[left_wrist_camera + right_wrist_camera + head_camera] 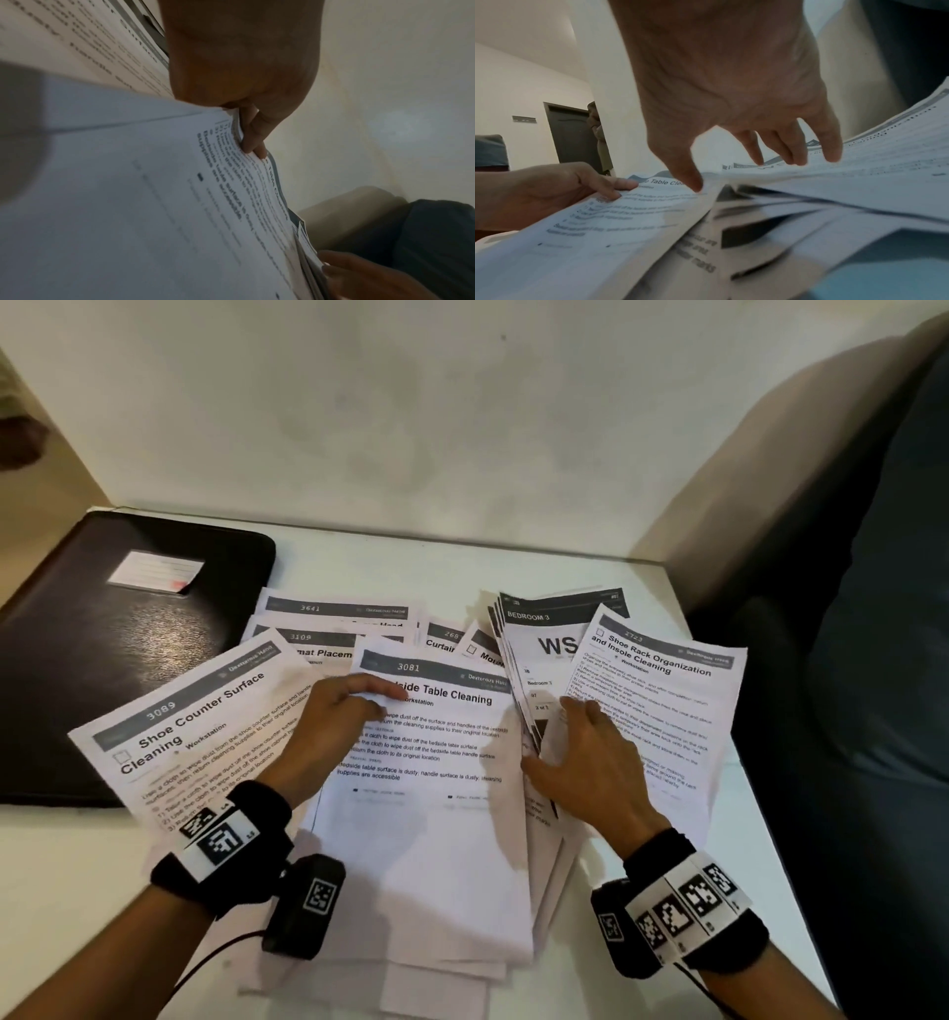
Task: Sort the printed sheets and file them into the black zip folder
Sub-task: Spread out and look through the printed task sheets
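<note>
Printed sheets are lying fanned across the white table [513, 567], still being sorted; none are going into the folder yet.

The sheets [441, 814] are spreading in an overlapping fan, probably so each heading is showing. The left hand [328, 737] is pinching the left edge of the bedside table cleaning sheet [436, 762], fingers on top and curling round the paper; this looks like a hold to lift or shift it. The right hand [590, 762] is lying spread and relaxed, fingertips pressing on the shoe rack sheet [662, 706] and thumb touching the stack beside it, seemingly pinning that side. The shoe counter sheet [195, 742] is overlapping the black zip folder [102, 634], which is sitting closed at the table's far left, a label [156, 570] on its cover.
</note>
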